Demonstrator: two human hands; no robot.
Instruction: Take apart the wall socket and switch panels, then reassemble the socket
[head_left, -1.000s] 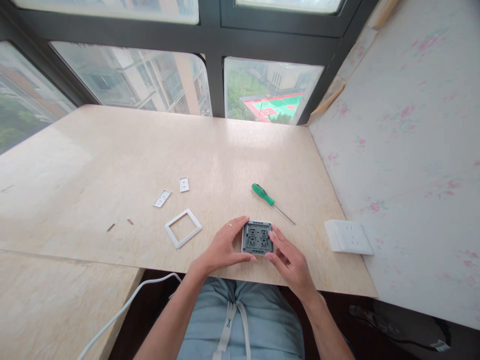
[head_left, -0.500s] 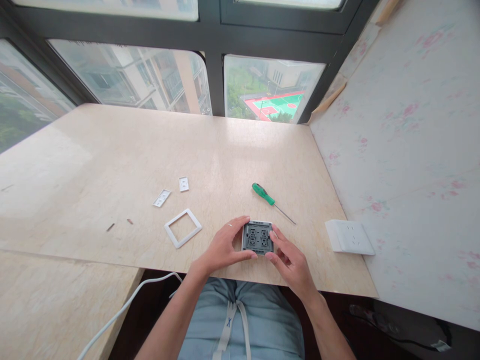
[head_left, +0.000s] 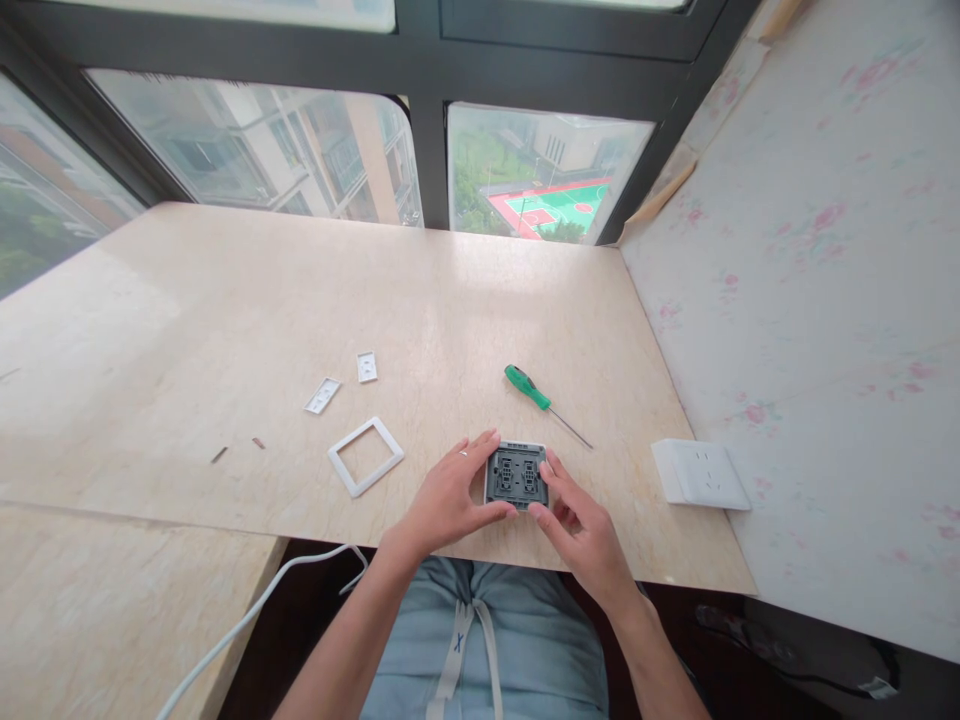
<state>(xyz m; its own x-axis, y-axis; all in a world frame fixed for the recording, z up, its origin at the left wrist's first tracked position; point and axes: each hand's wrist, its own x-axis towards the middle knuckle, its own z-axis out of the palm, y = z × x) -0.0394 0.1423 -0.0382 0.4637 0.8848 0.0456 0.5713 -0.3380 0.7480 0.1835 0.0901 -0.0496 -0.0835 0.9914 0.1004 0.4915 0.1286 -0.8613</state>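
Observation:
A grey square switch module [head_left: 514, 475] with its inner parts showing rests on the beige tabletop [head_left: 420, 300] near the front edge. My left hand [head_left: 448, 495] grips its left side, thumb along the near edge and fingers curled over the far corner. My right hand [head_left: 583, 525] grips its right side with thumb and fingers. A white square frame [head_left: 365, 456] lies to the left of my left hand. Two small white rocker covers [head_left: 323, 395] [head_left: 367, 367] lie further back on the left. A green-handled screwdriver [head_left: 541, 400] lies just behind the module.
A white wall socket [head_left: 700, 474] lies at the right by the flowered wall [head_left: 825, 300]. Two tiny brown bits [head_left: 238, 448] sit on the left. A white cable [head_left: 247, 620] hangs below the table's front edge. Windows run along the back.
Both hands have shifted their grip slightly on the module; the left fingers reach a bit further over it. Nothing else moved.

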